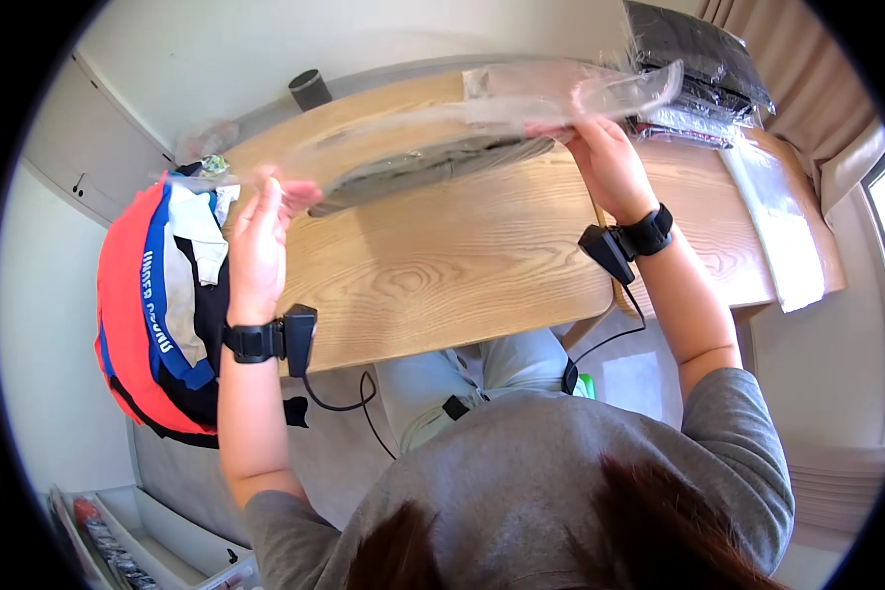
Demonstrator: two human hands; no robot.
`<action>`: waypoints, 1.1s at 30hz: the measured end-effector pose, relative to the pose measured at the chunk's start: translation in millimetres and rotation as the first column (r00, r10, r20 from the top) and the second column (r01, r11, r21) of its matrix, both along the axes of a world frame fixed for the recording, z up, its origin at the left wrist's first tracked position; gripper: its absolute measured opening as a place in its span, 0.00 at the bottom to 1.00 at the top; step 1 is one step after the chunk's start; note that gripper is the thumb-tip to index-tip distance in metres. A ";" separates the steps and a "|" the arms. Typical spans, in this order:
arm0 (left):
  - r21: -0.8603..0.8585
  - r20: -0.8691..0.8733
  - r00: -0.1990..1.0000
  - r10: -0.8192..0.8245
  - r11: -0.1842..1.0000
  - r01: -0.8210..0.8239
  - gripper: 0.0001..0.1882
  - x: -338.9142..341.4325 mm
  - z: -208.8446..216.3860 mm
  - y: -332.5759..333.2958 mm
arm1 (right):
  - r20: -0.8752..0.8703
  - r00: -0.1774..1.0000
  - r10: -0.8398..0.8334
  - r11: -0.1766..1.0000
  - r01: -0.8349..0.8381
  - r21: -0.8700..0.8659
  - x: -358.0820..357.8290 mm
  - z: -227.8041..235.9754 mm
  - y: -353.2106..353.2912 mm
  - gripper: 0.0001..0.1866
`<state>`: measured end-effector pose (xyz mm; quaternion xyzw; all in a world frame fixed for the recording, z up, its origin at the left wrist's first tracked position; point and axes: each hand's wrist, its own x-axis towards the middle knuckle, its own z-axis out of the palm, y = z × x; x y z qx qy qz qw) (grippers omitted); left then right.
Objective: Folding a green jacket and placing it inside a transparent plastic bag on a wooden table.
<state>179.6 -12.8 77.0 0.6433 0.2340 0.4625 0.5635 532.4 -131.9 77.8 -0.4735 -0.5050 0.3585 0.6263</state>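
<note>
A clear plastic bag [403, 123] with a folded dark grey garment [433, 167] inside is held up over the table, blurred by motion. My right hand [610, 167] pinches its right end, and a loose transparent flap sticks out beyond the fingers. At the other end my left hand [263, 226] has its fingers closed at the bag's left edge, slightly smeared. Both wrists wear black straps with small devices.
A pile of clothes [128, 285], red, blue, white and black, hangs over the wooden table's [413, 265] left edge. Bagged dark garments [698, 59] are stacked at the back right. Flat clear bags [777, 226] lie on the right; a dark cup [310, 88] stands behind.
</note>
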 end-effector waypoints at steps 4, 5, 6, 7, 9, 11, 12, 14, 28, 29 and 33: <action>-0.172 -0.166 0.986 0.020 0.984 -0.049 0.22 -0.2 -53.8 -37.6 | 0.069 0.997 0.044 0.993 -0.036 -0.112 4.3 -46.4 -39.2 0.26; -0.257 -0.159 0.987 0.004 0.965 -0.045 0.22 -1.6 -69.0 -49.8 | 0.077 0.995 0.060 0.982 -0.045 -0.186 2.4 -56.4 -50.7 0.25; -0.324 -0.160 0.987 -0.012 0.945 -0.041 0.22 -1.0 -80.9 -60.9 | 0.030 0.998 0.048 0.973 -0.040 -0.228 1.5 -68.9 -62.6 0.25; -0.388 -0.161 0.987 -0.022 0.921 -0.043 0.22 -2.2 -92.2 -70.1 | -0.018 0.999 0.040 0.962 -0.043 -0.268 -0.6 -83.4 -70.8 0.25; -0.389 -0.204 0.978 0.051 0.912 -0.129 0.21 -2.4 -113.8 -85.5 | -0.044 0.999 -0.019 0.938 0.002 -0.347 -8.1 -103.2 -85.2 0.25; -0.315 -0.258 0.961 0.102 0.931 -0.183 0.21 0.8 -122.1 -93.5 | -0.185 0.979 -0.084 0.936 0.014 -0.351 -17.2 -113.6 -92.8 0.24; -0.319 -0.262 0.959 0.104 0.929 -0.188 0.21 2.4 -123.1 -95.3 | -0.188 0.979 -0.081 0.935 0.010 -0.355 -22.1 -115.4 -92.9 0.24; -0.240 -0.343 0.922 0.178 0.932 -0.270 0.21 5.3 -122.6 -96.6 | -0.077 0.974 -0.215 0.936 0.183 -0.301 -29.6 -116.4 -89.6 0.22; -0.521 -0.338 0.934 0.117 0.803 -0.289 0.16 4.9 -112.7 -102.5 | 0.201 0.899 -0.389 0.761 0.437 -0.480 -27.9 -110.7 -84.9 0.19; -0.541 -0.342 0.933 0.107 0.790 -0.289 0.15 4.5 -115.3 -100.8 | 0.188 0.902 -0.390 0.753 0.430 -0.499 -27.1 -111.6 -81.3 0.18; -0.638 -0.335 0.942 -0.017 0.740 -0.213 0.15 -7.2 -111.0 -99.7 | 0.261 0.907 -0.330 0.796 0.416 -0.440 -28.6 -101.1 -84.4 0.17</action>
